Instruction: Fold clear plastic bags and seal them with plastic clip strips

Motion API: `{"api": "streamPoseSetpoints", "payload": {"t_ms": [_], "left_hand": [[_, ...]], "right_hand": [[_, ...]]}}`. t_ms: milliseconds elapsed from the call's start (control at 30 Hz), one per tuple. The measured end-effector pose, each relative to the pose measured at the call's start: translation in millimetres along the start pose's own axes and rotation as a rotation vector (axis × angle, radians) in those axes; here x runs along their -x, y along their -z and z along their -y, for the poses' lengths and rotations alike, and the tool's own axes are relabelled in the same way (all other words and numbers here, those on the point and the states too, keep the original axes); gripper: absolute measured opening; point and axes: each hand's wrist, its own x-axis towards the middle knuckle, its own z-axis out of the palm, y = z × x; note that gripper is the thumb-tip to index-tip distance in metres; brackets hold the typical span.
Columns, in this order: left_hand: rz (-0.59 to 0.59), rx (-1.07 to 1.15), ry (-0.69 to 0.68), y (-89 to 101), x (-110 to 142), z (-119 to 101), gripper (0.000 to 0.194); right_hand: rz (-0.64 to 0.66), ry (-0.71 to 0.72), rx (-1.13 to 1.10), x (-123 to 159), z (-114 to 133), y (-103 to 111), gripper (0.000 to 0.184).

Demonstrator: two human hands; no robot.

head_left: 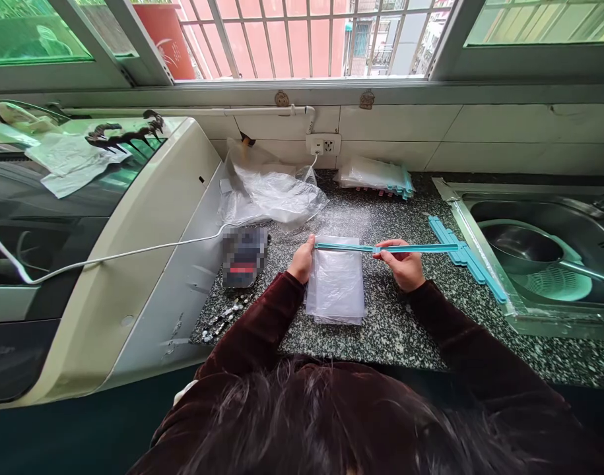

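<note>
My left hand (301, 260) is closed on the upper left corner of a clear plastic bag (335, 290), thumb on top. The bag lies on the speckled counter, and there seems to be more than one layer of it. A long, thin light-blue plastic strip (433, 249) runs level along the bag's top edge and reaches far out to the right. My right hand (403, 265) pinches this strip just right of the bag, between thumb and fingers. More blue strips (467, 257) lie in an overlapping pile beyond my right hand, beside the sink.
At the back lie a crumpled clear plastic bag (282, 191) and a stack of clear bags with blue edges (375, 175). A blurred phone-like object (245, 257) rests left of my left hand. A white machine (148, 244) bounds the left, a sink (524, 323) the right. A white cable (148, 250) crosses the machine.
</note>
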Motion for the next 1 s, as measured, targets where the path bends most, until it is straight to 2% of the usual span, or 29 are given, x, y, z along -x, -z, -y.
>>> {"api": "streamPoseSetpoints", "payload": {"t_ms": [100, 267, 600, 733, 867, 1000], "left_hand": [[0.012, 0.030, 0.047, -1.6, 1.2, -1.6, 0.036], [-0.003, 0.016, 0.022, -1.2, 1.4, -1.4, 0.035], [0.059, 0.032, 0.060, -5.1, 4.9, -4.5, 0.039], [0.181, -0.021, -0.007, -5.5, 8.1, -6.0, 0.043], [0.273, -0.144, -0.131, -1.7, 8.2, -4.4, 0.041], [0.300, -0.182, -0.069, 1.1, 7.6, -3.9, 0.038]], "right_hand": [[-0.003, -0.025, -0.059, -0.6, -0.8, -0.2, 0.030], [0.041, -0.038, -0.068, -1.3, -2.1, 2.1, 0.032], [0.138, 0.140, 0.320, -4.1, -7.2, 6.8, 0.031], [0.120, 0.190, 0.438, -3.5, -7.1, 6.7, 0.029], [0.079, 0.167, 0.428, -3.4, -6.4, 6.2, 0.029], [0.003, 0.166, 0.431, -4.1, -4.1, 7.6, 0.027]]}}
